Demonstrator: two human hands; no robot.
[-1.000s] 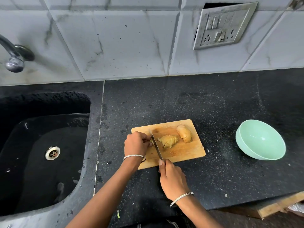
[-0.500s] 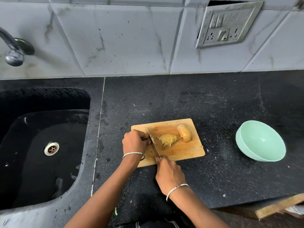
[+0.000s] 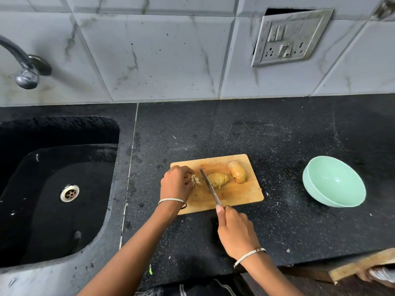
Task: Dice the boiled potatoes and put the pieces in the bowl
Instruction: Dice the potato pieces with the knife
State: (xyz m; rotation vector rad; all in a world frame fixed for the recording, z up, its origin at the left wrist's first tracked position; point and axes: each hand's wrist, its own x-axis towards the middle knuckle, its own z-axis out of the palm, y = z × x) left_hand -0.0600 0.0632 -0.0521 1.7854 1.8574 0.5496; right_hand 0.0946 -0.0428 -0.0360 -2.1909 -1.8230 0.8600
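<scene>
The left hand [image 3: 176, 183] is curling its fingers [image 3: 185, 170] round pale cut pieces [image 3: 197, 180] on the cutting board [image 3: 235, 197]; how many is hidden. The knife [image 3: 210, 189], handle buried in the gripping right hand [image 3: 235, 231], is lying against the sliced potato [image 3: 219, 180]. Crosswise cuts, with the steadying fingers tucked back, should be working best. The bowl [image 3: 333, 182] is sitting well apart on the desk [image 3: 277, 135].

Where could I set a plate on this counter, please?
Free: black counter between the wooden cutting board and the mint-green bowl, and behind the board toward the tiled wall. Crowded: the board, potatoes, knife, left hand, right hand.
</scene>
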